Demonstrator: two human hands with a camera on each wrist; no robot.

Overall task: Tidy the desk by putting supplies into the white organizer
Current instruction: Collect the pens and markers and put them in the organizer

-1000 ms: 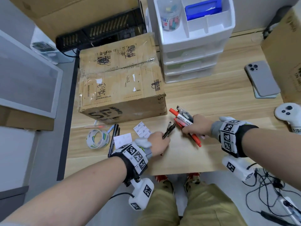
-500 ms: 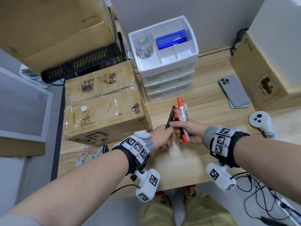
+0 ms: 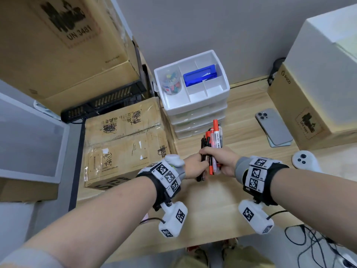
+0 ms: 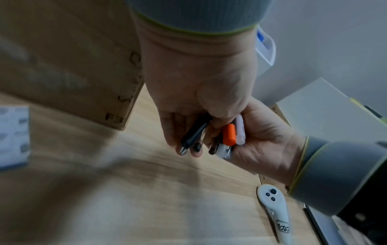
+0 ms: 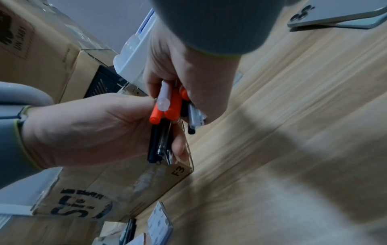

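Observation:
The white organizer (image 3: 195,108) stands at the back of the desk, with a jar of coloured clips (image 3: 172,82) and a blue box (image 3: 201,75) in its top tray. In front of it both hands meet on a bundle of pens (image 3: 213,138) held upright above the desk. My right hand (image 3: 215,161) grips the orange markers (image 5: 167,106) and clear pens. My left hand (image 3: 201,166) curls round the black pens (image 4: 194,134) at the bundle's left side. The pens' lower ends stick out below the fingers.
A taped cardboard box (image 3: 123,144) lies left of the organizer. A grey phone (image 3: 274,128) and a white controller (image 3: 304,160) lie to the right, beside a large carton (image 3: 313,105). A sticker sheet (image 4: 12,136) lies on the desk. Cables (image 3: 313,246) hang below the front edge.
Both hands have lifted their pens off the desk, turned them upright and come together into one bundle, closer to the organizer. The head view has tilted up.

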